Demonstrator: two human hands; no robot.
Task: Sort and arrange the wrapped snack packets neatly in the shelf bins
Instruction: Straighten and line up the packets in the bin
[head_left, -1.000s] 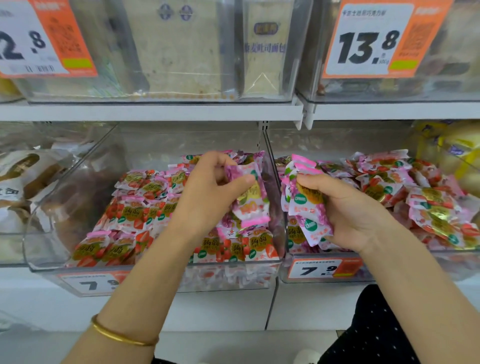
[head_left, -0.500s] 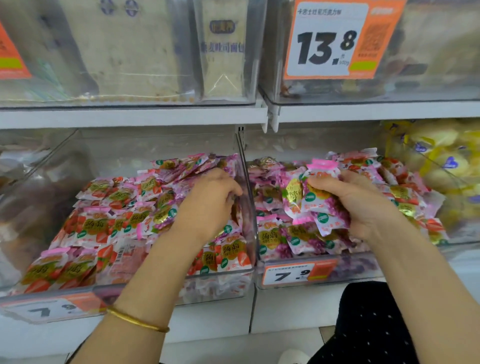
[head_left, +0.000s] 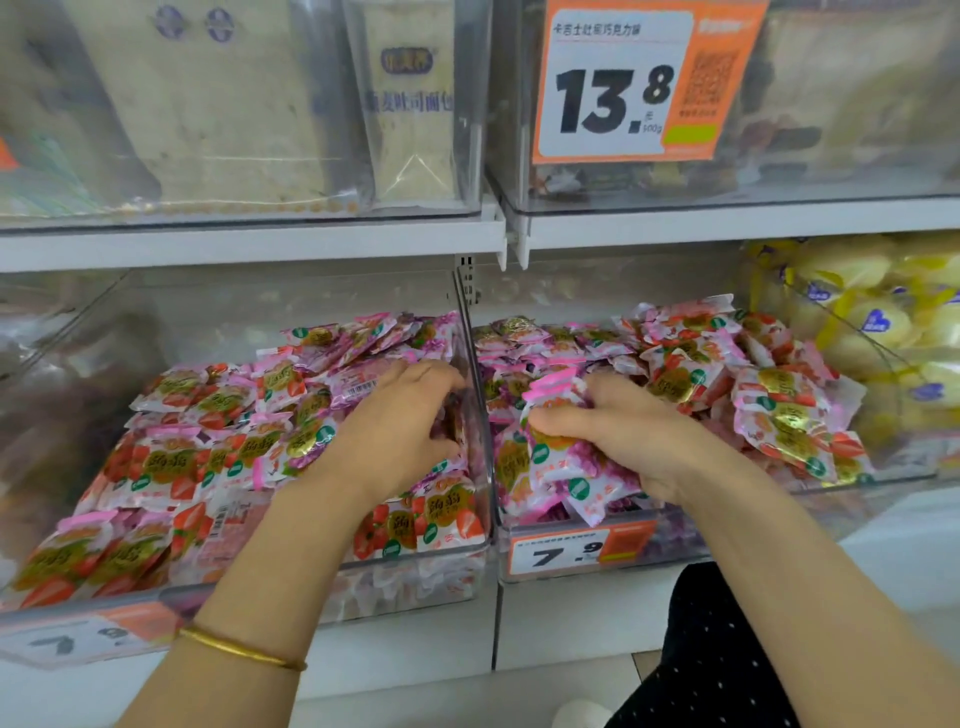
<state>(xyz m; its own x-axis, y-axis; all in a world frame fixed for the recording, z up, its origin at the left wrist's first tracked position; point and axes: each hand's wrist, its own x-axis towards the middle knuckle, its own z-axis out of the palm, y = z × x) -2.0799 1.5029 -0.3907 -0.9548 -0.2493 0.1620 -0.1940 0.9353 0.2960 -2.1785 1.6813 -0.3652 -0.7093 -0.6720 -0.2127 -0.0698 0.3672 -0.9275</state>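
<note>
Left hand is reaching into the left bin, palm down, wrist dropping toward 7 o'clock, with a gold bangle further down the forearm. Its fingers are curled over tight against the bin's clear wall at 3 o'clock, tips buried in the wrappers. Honestly can't tell if they've got hold of anything.

Right hand is in the right bin, forearm running off toward 5 o'clock. It's clamped on a bunch of purple grape packets, thumb laid across the top and the other fingers wrapped underneath. The bunch stands on end, long axis roughly 11 to 5. The pink sealed edges point up toward 11 o'clock and the bottom ends fan out toward 5. It sits at the front of that bin, on the 9 o'clock side, right by the wall between the bins.

The left bin is mostly strawberry packets, lying flat and overlapped in rough rows, with some purple ones toward 1 o'clock at the back. The right bin has a looser strawberry heap at 3 o'clock of the hand.

It's a shop shelf. The clear plastic bins sit under a white shelf board, and the right bin has a 7.9 price tag on its front. Above are bagged bread packs and a 13.8 tag. Yellow packets fill the next bin over at 3 o'clock.
</note>
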